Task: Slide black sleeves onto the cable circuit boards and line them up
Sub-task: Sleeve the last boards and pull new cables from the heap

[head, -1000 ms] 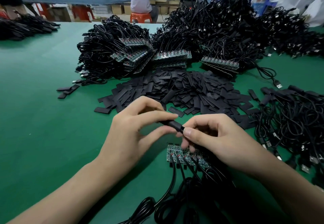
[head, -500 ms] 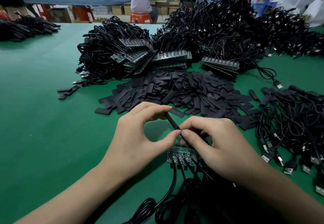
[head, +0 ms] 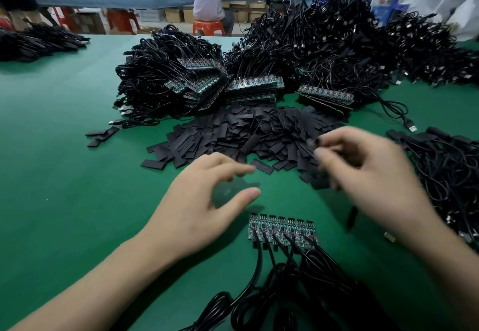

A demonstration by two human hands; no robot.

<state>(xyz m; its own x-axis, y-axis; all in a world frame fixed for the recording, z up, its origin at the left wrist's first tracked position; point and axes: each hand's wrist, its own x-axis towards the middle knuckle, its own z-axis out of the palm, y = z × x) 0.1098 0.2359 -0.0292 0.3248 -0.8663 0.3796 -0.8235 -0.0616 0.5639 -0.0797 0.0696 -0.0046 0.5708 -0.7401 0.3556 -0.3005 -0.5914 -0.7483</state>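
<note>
A row of several bare green circuit boards (head: 281,229) lies on the green mat, their black cables (head: 274,292) running toward me. My left hand (head: 204,209) hovers just above and to the left of them, thumb and forefinger apart with nothing between them. My right hand (head: 368,175) is blurred, up and to the right of the row. Its curled fingers hold a black sleeved board (head: 321,180), whose cable (head: 351,216) trails down under the palm. A heap of flat black sleeves (head: 241,134) lies behind both hands.
Big piles of black cables with stacked boards (head: 254,87) fill the back of the mat. Sleeved cables (head: 451,172) lie in a pile at the right. A few loose sleeves (head: 102,134) lie at the left. A person sits on an orange stool (head: 208,26) beyond the table.
My hands have parted. The left one let go of the sleeve and drew back left. The right one swung up and to the right with the sleeved board, uncovering the row of boards.
</note>
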